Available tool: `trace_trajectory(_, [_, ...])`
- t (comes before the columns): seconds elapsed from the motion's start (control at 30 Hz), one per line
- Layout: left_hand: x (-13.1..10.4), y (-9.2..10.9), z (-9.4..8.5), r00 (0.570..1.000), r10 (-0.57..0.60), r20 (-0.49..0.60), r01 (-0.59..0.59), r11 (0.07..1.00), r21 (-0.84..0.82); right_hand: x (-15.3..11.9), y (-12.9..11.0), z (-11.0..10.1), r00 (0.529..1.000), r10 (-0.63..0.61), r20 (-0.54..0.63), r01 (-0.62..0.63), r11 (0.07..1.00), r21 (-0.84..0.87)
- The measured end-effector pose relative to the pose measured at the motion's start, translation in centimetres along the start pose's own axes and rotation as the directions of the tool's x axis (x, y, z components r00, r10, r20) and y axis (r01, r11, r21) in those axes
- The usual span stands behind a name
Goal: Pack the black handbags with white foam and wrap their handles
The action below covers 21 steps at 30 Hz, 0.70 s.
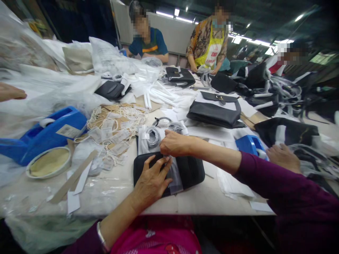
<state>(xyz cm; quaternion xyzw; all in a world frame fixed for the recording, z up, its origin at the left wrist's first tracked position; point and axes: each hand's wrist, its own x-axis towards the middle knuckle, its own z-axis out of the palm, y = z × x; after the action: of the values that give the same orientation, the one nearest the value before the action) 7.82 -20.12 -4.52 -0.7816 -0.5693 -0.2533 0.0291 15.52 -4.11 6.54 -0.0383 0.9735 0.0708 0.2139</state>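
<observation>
A black bag (192, 171) lies flat before me at the table's front edge. A clear plastic strip (175, 176) runs down over its front. My left hand (153, 174) rests on the bag with its fingers spread, the fingertips at the strip's upper end. Just above them my right hand (173, 143) is closed, its fingers curled down at the bag's upper edge. What those fingers hold is hidden. Behind the bag sits a plastic-wrapped coiled strap (153, 137) with white padding around it.
Left are tangled tags with white strings (113, 132), a blue tape dispenser (53, 132) and a tape roll (49, 163). Another black bag (214, 111) lies beyond, with a second blue dispenser (250, 145) at right. A co-worker's hand (283, 157) is nearby; people stand across the table.
</observation>
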Motion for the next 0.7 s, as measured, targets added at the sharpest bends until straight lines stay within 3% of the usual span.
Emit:
trace_trajectory(0.27, [-0.2, 0.1, 0.3, 0.999, -0.015, 0.029, 0.015, 1.0, -0.003, 0.6, -0.7, 0.7, 0.997, -0.036, -0.074, 0.03, 0.996, -0.081])
trace_trajectory(0.43, [-0.2, 0.0, 0.3, 0.999, 0.002, 0.032, -0.003, 1.0, 0.019, 1.0, 0.2, 1.6, 0.982, -0.024, -0.188, -0.003, 0.99, -0.143])
trace_trajectory(0.7, [0.0, 0.0, 0.0, 0.999, 0.03, -0.015, -0.029, 0.998, 0.048, 2.6, 2.4, 0.9, 1.0, 0.025, 0.007, -0.025, 1.0, -0.002])
